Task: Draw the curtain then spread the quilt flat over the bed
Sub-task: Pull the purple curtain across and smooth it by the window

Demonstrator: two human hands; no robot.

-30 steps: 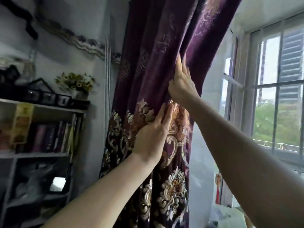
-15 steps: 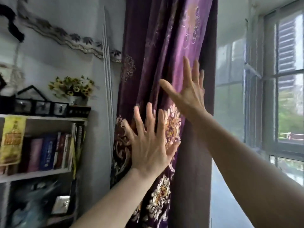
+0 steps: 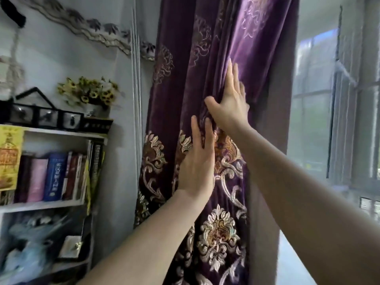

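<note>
Deep purple velvet curtain (image 3: 205,58), gold and cream floral scrollwork embroidered across its lower half, fainter outline blooms up top. At left, yellow sunflowers (image 3: 90,93) over a white shelf (image 3: 61,132); books (image 3: 55,175) in blue, pink, possibly maroon.

Both hands, left (image 3: 196,167) and right (image 3: 230,105), reach forward, fingers extended.

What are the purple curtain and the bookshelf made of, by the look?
Curtain: likely velvet or a similar plush fabric; soft sheen on the folds, with raised gold and cream embroidered flowers. Bookshelf: seems white-painted board, wood or laminate; flat matte edges, no grain visible, so I can't tell which.
</note>
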